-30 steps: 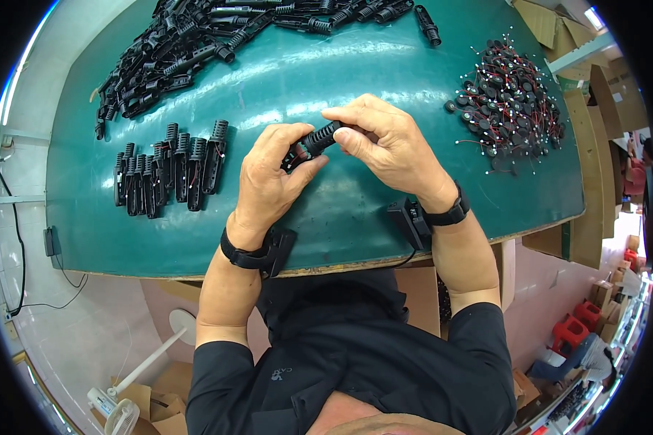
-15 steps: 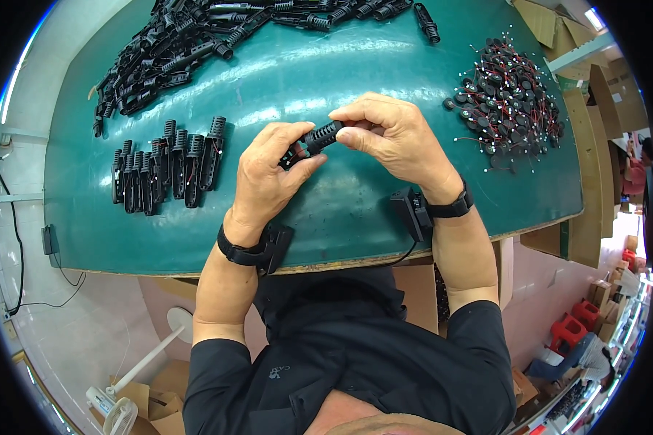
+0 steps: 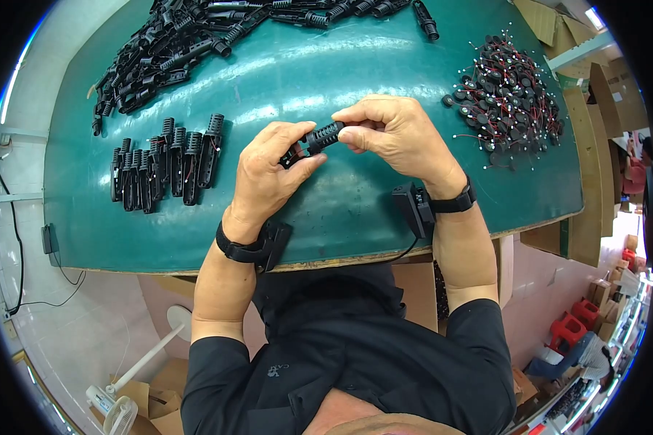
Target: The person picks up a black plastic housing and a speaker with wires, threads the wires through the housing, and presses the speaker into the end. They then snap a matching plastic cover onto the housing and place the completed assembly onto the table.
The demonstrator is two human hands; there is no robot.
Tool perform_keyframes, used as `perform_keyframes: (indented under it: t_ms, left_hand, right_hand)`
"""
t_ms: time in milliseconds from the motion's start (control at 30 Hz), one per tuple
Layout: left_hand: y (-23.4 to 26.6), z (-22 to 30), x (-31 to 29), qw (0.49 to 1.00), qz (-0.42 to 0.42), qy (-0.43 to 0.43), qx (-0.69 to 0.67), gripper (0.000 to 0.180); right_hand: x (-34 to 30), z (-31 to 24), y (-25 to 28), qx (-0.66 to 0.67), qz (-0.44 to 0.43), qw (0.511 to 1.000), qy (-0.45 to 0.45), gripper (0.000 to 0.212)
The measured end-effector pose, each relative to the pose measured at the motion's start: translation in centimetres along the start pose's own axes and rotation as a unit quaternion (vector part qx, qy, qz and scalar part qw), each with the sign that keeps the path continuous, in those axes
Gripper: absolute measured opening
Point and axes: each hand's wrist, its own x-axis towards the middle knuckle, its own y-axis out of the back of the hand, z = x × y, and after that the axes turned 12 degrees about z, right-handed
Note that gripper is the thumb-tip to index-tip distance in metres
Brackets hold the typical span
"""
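Note:
Over the middle of the green table, my left hand (image 3: 272, 163) grips a black plastic housing (image 3: 323, 138) with a ribbed end, tilted up to the right. A bit of red wire shows at its open part near my left fingers. The thumb and fingertips of my right hand (image 3: 388, 134) pinch the ribbed end; the tips cover whatever lies between them. To the left stands a group of similar black housings (image 3: 168, 163), laid side by side, some with red wires and white dots showing. On the right lies a pile of small round black parts (image 3: 506, 101) with red wires.
A large heap of black housings (image 3: 174, 54) covers the table's far left, and one lone housing (image 3: 426, 20) lies at the far edge. Cardboard boxes (image 3: 595, 145) border the right side. Both my wrists wear black strapped devices (image 3: 413, 206); a cable runs from the right one.
Almost nothing differs. Both hands keep their hold on the housing, with only a slight shift of the right hand.

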Motion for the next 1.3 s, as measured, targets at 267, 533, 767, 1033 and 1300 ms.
perform_keyframes:
  t_ms: [267, 533, 767, 1033, 1300]
  left_hand:
    - [0.2, 0.0, 0.1, 1.0, -0.002, 0.031, -0.002, 0.046]
    - [0.7, 0.0, 0.0, 0.995, 0.022, 0.091, -0.046, 0.045]
    - [0.7, -0.3, -0.1, 0.985, 0.047, 0.131, -0.103, 0.043]
    - [1.0, 0.6, 0.1, 0.985, -0.036, 0.131, -0.105, 0.043]
    - [-0.5, 0.2, -0.5, 0.982, -0.038, 0.11, -0.151, 0.044]
  right_hand:
    - [0.3, 0.5, -0.4, -0.136, 0.023, 0.973, 0.184, 0.031]
    - [-0.8, 0.6, -3.0, -0.081, 0.074, 0.977, 0.184, 0.047]
    - [-0.8, 0.0, -3.3, -0.05, 0.037, 0.987, 0.147, 0.058]
    - [-0.5, -0.4, -2.4, 0.008, 0.003, 0.995, 0.095, 0.106]
    - [-0.4, 1.5, -3.8, 0.044, -0.018, 0.993, 0.112, 0.123]
